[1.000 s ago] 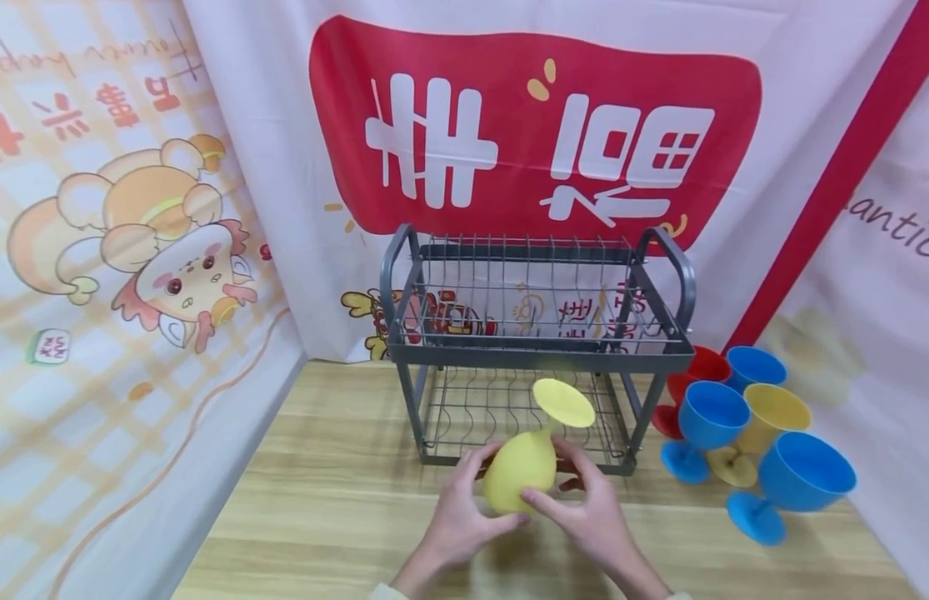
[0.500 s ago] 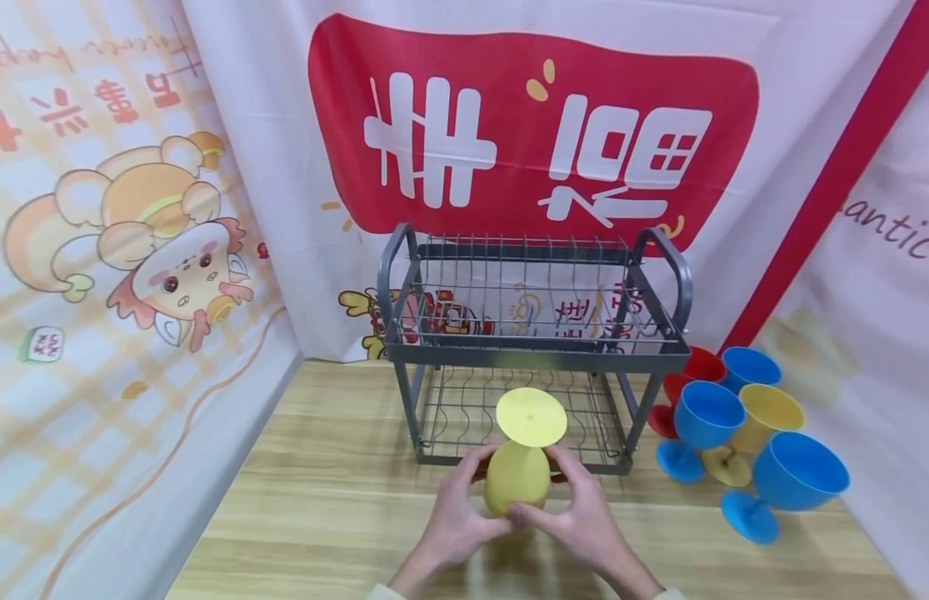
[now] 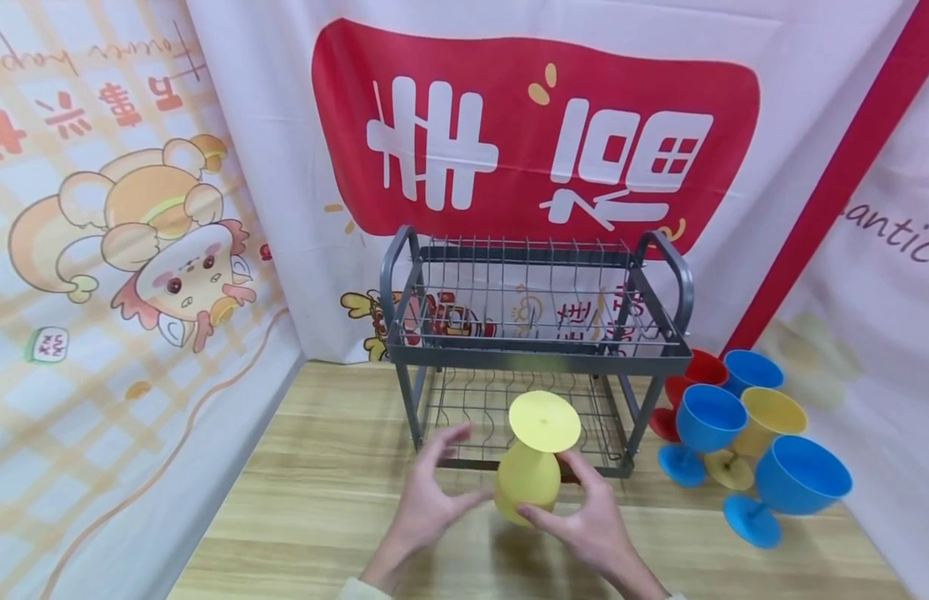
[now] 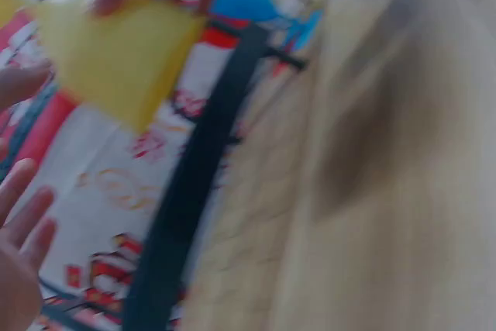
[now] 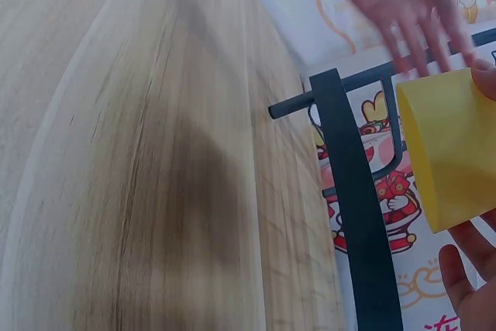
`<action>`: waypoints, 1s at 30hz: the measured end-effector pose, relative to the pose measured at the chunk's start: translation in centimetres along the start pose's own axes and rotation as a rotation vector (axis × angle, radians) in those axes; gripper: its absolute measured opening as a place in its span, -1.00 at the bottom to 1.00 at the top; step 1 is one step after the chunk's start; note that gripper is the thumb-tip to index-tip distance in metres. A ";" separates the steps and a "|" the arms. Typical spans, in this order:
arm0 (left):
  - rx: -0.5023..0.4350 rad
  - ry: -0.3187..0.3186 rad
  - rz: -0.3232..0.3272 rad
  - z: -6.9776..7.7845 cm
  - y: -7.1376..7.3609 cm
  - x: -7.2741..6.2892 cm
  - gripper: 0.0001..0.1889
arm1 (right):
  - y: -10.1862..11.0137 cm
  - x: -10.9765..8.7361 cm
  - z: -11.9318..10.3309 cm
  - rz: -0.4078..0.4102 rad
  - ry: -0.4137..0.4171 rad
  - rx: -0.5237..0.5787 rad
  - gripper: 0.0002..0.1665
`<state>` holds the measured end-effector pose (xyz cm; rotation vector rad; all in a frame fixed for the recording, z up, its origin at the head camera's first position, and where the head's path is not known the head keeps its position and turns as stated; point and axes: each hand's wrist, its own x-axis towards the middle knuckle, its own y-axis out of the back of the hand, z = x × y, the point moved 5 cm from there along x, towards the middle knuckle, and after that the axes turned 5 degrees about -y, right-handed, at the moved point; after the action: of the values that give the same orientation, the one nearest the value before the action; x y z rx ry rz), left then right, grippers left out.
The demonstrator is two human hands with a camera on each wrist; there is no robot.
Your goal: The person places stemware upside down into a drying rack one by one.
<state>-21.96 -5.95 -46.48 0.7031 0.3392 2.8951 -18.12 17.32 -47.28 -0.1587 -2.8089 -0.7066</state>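
Observation:
A yellow plastic goblet (image 3: 527,479) is upside down in front of the rack, its round foot tilted up toward the head camera. My right hand (image 3: 595,517) grips the bowl from the right, thumb on the near side and fingers behind it. To the left, my left hand (image 3: 427,504) is apart from the goblet, with fingers spread and thumb pointing at the bowl. In the right wrist view, the bowl (image 5: 453,145) has its rim facing the wooden table, and a shadow falls on the wood below.
A dark grey two-tier wire dish rack (image 3: 539,362) stands behind the hands. On its right are several upright goblets: a red one (image 3: 704,367), a yellow one (image 3: 771,412) and blue ones, the nearest blue goblet (image 3: 801,479) at the front. Printed cloth (image 3: 269,167) hangs around the table.
Both hands held the goblet before; the left hand has now let go and drawn left. The goblet has turned from a slant to nearly straight upside down, then shifted slightly right.

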 end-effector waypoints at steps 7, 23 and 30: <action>-0.155 -0.148 0.500 4.7 8.2 4.1 -0.51 | 0.9 -0.3 0.5 0.013 -0.035 -0.035 -0.02; -0.040 -0.143 0.291 10.1 10.0 12.2 -0.25 | 3.8 -0.4 1.4 0.073 -0.059 -0.110 -0.03; -0.109 -0.143 0.246 9.4 9.5 12.3 -0.24 | 7.4 -0.8 3.1 0.099 -0.161 -0.181 0.01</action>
<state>-29.24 -10.99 -30.59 0.9896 0.0814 3.0360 -16.80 25.28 -46.77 -0.4010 -2.8592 -0.9629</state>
